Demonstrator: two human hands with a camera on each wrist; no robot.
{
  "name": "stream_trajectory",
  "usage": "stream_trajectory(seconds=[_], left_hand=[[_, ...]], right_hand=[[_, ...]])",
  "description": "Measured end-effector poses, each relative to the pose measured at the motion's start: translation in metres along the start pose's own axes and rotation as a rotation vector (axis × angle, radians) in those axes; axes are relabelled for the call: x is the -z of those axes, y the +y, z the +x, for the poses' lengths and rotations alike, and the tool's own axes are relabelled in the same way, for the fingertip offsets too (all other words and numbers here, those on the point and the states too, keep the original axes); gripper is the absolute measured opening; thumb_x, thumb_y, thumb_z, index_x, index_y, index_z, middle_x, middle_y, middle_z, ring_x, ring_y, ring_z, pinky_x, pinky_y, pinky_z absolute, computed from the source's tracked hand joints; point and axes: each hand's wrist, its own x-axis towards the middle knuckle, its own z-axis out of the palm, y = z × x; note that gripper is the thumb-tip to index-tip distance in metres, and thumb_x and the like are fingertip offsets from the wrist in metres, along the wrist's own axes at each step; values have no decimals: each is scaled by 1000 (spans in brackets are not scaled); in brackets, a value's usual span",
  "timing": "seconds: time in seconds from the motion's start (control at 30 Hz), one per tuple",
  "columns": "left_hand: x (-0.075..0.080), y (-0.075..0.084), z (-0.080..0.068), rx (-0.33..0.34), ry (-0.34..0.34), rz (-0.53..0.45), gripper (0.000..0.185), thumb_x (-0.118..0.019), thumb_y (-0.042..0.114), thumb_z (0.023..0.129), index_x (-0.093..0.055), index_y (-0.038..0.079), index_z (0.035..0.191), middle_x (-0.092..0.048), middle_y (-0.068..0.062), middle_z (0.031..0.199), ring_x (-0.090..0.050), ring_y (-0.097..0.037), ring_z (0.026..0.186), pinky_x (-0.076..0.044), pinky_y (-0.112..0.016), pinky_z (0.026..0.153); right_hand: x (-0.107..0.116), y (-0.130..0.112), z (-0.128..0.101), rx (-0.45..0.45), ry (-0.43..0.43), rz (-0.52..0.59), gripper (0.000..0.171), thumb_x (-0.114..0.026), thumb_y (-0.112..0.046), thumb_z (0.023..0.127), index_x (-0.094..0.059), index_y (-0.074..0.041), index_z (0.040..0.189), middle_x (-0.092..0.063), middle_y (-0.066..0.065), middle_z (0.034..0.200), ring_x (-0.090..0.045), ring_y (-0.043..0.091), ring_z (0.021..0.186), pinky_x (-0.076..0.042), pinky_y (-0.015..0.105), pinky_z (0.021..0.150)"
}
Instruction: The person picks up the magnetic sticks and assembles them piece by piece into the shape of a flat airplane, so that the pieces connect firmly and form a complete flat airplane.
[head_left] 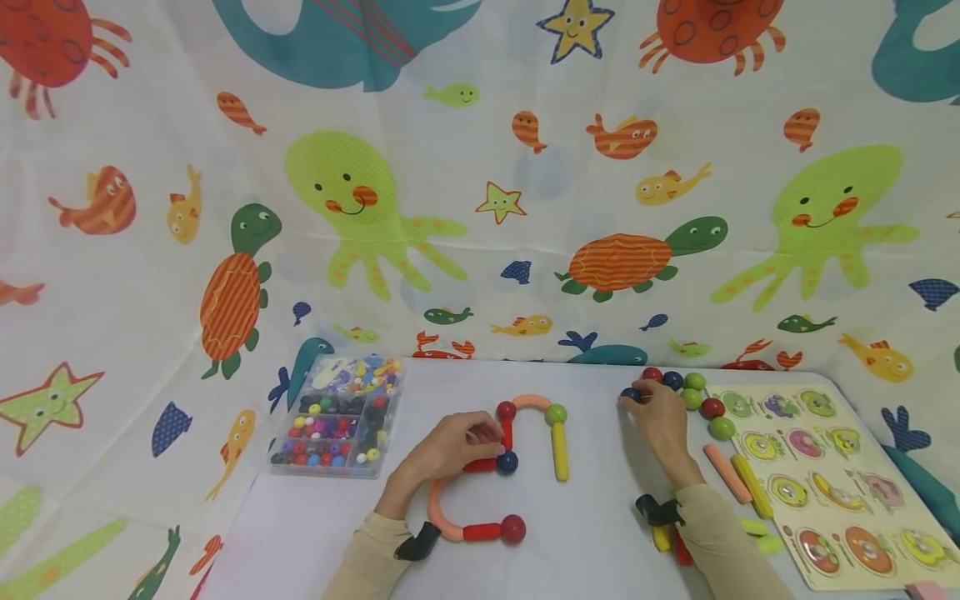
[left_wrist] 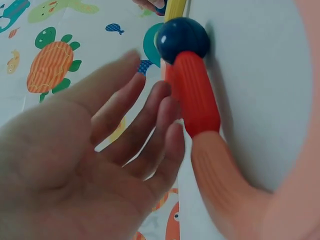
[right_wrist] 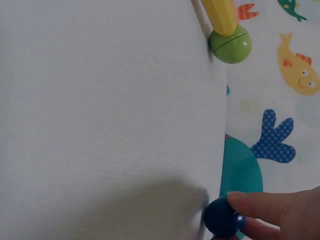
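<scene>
Head view, left hand: my left hand [head_left: 456, 446] half open, fingers loosely bent, no hold; thumb side right by the lower red rod [head_left: 480, 465].
Head view, chain: joining blue ball [head_left: 507, 462] just past my left fingertips; orange curve [head_left: 438, 507] bends round on the near side of that hand; green ball [head_left: 556, 414] and yellow rod [head_left: 560, 454] between my hands.
Head view, right hand: my right hand [head_left: 660, 425] pinches a loose blue ball [head_left: 629, 397]; loose ball cluster [head_left: 693, 399] just beyond it and to its right, picture board [head_left: 791, 490] further right.
Left wrist, fingers: spread a little, palm bare, tips beside the lower red rod; can't tell if they touch.
Left wrist, tip: best to steady that rod lightly; a shove could twist the joint at the joining blue ball.
Right wrist, pinch: fingertips closed on one side of the loose blue ball, much of its surface uncovered; can't tell if it's off the table.
Right wrist, tip: pinch firmly, since round and smooth probably means slippery; I'd lift straight away from the cluster so neighbours don't roll.
</scene>
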Motion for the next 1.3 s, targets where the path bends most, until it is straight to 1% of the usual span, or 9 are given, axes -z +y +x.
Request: stream_trajectory(seconds=[0.2,0.37,0.53,0.67,0.83,0.97,1.07,1.17,1.3], left_hand=[[-4,12,1,1,54,-64,24,-67,31,99,-70,20,120,-71,6,106,-64,-13,102,-54,-28,89],[-12,26,7,5,3,-114,29,-63,33,101,-70,18,125,-73,-5,113,-66,-14,101,-55,-23,87],[-21,40,17,-19,-55,-91,29,-60,29,103,-71,12,124,-74,-9,108,-67,-20,95,-50,-21,79],[-29,45,23,-23,-76,-73,29,-58,26,104,-71,8,123,-74,-11,105,-68,-25,95,-51,-22,82],[-39,47,29,-40,-88,-12,29,-55,26,105,-72,6,117,-66,-14,88,-58,-14,79,-45,-20,72],[-45,48,33,-35,-101,9,29,-56,27,105,-72,9,121,-60,-11,82,-49,-7,71,-39,-21,67],[-48,49,36,-42,-121,9,32,-56,26,105,-69,12,130,-60,-8,81,-49,-5,73,-41,-21,70],[-51,48,39,-60,-149,17,32,-54,23,106,-68,10,131,-63,-10,86,-53,-7,79,-43,-22,76],[-54,50,42,-78,-171,80,31,-54,22,106,-69,12,131,-72,-6,114,-62,-10,103,-50,-26,94]], right_hand=[[-1,1,-6,9,1,10,40,-72,-14,93,-63,7,127,-67,27,114,-59,35,98,-51,45,88],[0,3,-10,-4,-7,5,41,-72,-15,94,-62,6,128,-66,25,113,-58,33,98,-50,44,88],[1,5,-15,-25,-42,35,42,-71,-18,94,-62,4,129,-67,24,114,-58,32,99,-51,43,90],[-1,5,-22,-14,-55,53,41,-71,-19,95,-63,3,128,-68,23,113,-60,32,99,-53,44,92],[-6,3,-31,12,-41,38,41,-73,-21,94,-65,3,126,-70,22,114,-64,32,101,-55,47,92],[-11,-2,-40,-3,-58,51,40,-74,-20,93,-66,1,126,-71,20,116,-64,30,103,-55,47,94],[-14,-5,-49,-8,-69,62,40,-75,-21,92,-66,-1,126,-71,18,115,-64,29,103,-55,46,94],[-18,-6,-57,-12,-75,69,40,-76,-22,92,-67,-2,125,-72,16,114,-64,27,102,-56,45,93],[-21,-7,-68,-5,-62,81,39,-77,-21,91,-68,-3,124,-73,13,111,-65,24,99,-56,42,91]])
